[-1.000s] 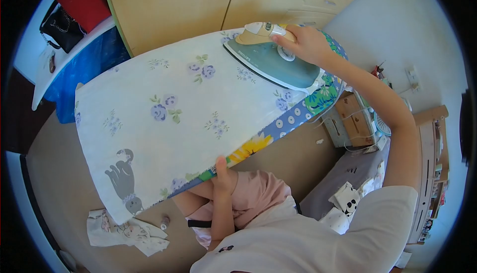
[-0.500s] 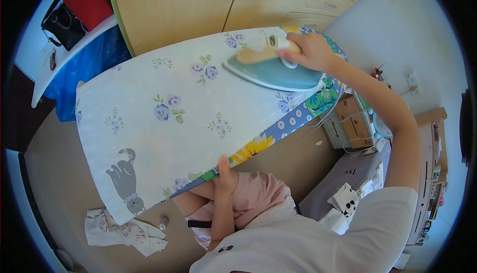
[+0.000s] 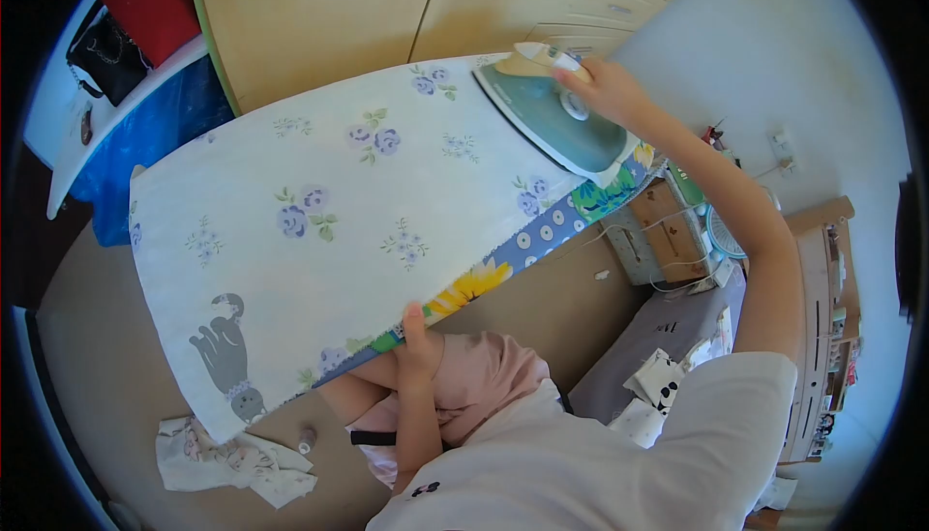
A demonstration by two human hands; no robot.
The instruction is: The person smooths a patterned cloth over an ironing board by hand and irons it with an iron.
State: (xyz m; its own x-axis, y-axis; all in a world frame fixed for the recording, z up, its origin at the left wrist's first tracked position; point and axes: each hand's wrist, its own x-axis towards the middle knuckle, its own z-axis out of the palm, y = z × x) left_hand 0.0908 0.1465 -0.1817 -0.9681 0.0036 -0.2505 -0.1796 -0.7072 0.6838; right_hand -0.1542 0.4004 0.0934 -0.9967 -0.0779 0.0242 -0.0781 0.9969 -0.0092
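Note:
My right hand point(image 3: 612, 96) is wrapped round the handle of a teal-and-cream clothes iron point(image 3: 552, 110). The iron is over the right end of a white cloth with purple flowers and a grey cat print point(image 3: 319, 163); whether its soleplate lies fully flat there, I cannot tell. Under the cloth is an ironing board point(image 3: 542, 236) with a blue, green and yellow patterned cover, showing along the near edge. At that edge my left hand point(image 3: 418, 347) grips the board and cloth, thumb on top; its other fingers are hidden beneath.
Behind the board stands a pale wooden cabinet point(image 3: 310, 18). A crumpled white garment point(image 3: 227, 458) and a small bottle point(image 3: 307, 440) are on the floor at lower left. At right are a small drawer unit point(image 3: 673, 236), a fan point(image 3: 721, 231) and white cords. A black bag point(image 3: 108, 52) lies at upper left.
The iron has moved toward the board's far right end and turned, its tip now pointing more to the far side. My left hand keeps its hold on the edge. The whole view has shifted slightly.

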